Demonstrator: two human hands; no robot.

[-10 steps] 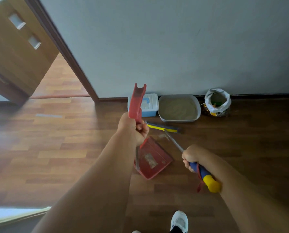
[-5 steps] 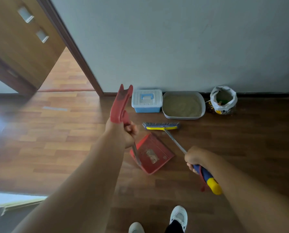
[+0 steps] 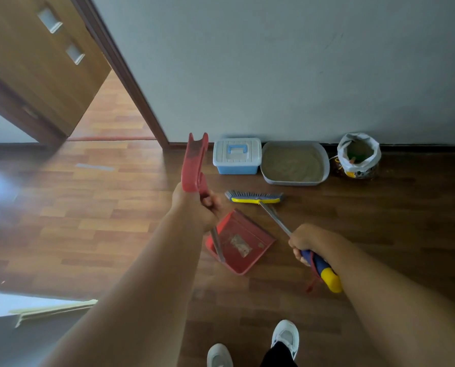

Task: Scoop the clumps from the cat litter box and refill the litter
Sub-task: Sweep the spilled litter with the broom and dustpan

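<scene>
A grey litter box (image 3: 326,168) filled with sandy litter sits on the floor against the wall. My left hand (image 3: 198,207) grips the red handle of a long-handled dustpan (image 3: 243,241), whose red pan rests on the floor below it with some debris inside. My right hand (image 3: 304,241) grips the blue-and-yellow handle of a broom (image 3: 255,197); its grey bristle head lies on the floor between the dustpan and the litter box.
A white-lidded blue storage box (image 3: 237,156) stands left of the litter box. An open white bag (image 3: 358,154) stands to its right by the wall. An open doorway with a wooden door (image 3: 35,62) is at the left. My white shoes (image 3: 284,336) show at the bottom.
The view has shifted so the litter box, storage box and bag sit further right. The dustpan handle has tilted left. The broom head stays on the floor before the litter box.
</scene>
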